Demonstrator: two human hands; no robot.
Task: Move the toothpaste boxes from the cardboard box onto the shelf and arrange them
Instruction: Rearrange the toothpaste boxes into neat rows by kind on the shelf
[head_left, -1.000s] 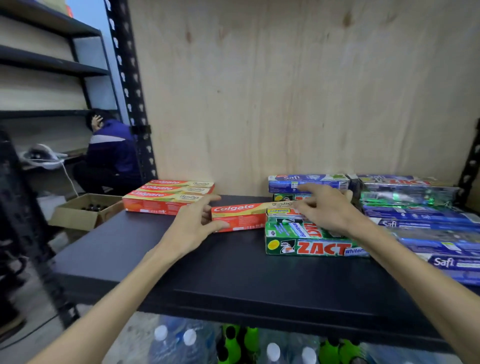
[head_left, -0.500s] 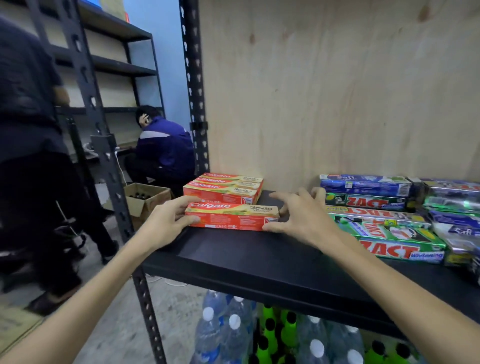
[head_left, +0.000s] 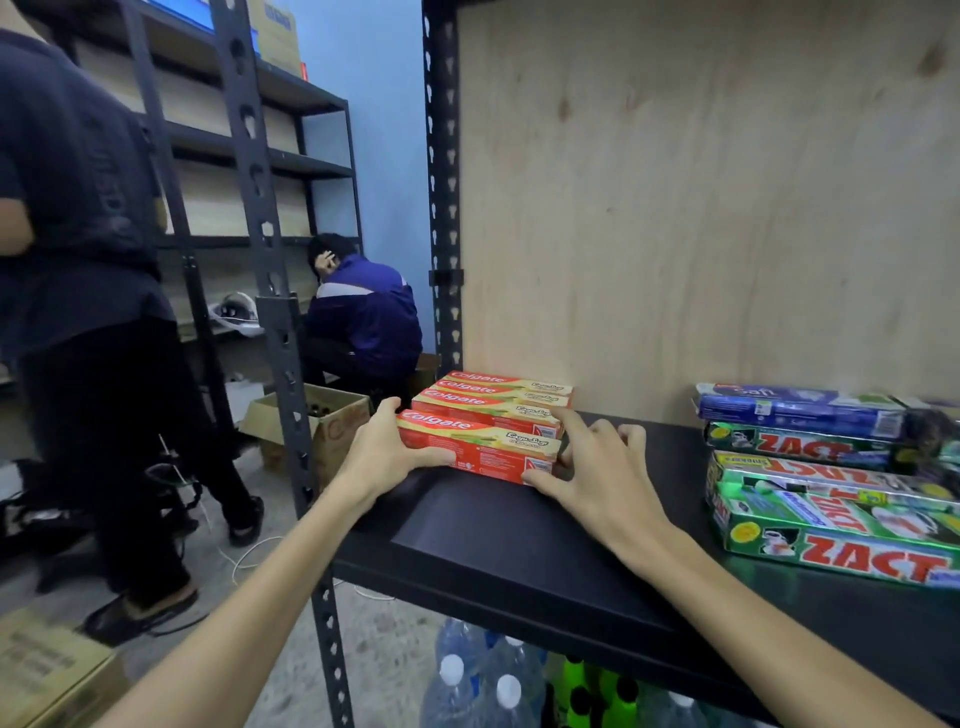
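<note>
A red Colgate toothpaste box (head_left: 480, 451) lies on the black shelf (head_left: 519, 551) at its left end, right against three more Colgate boxes (head_left: 498, 397) behind it. My left hand (head_left: 382, 457) clasps the front box's left end, thumb along the front face. My right hand (head_left: 605, 467) presses spread fingers on the box's right end. Green Zact boxes (head_left: 836, 525) and blue Saft boxes (head_left: 795, 408) are stacked on the shelf's right part.
A plywood back panel (head_left: 701, 208) closes the shelf. A person in dark clothes (head_left: 88, 291) stands at the left, another person in blue (head_left: 363, 317) crouches behind an open cardboard box (head_left: 311, 423). Bottles (head_left: 498, 686) sit under the shelf. A black upright (head_left: 270, 291) stands left.
Both hands slid the single Colgate box leftward and back along the shelf until it meets the Colgate stack. The camera view has swung to the left.
</note>
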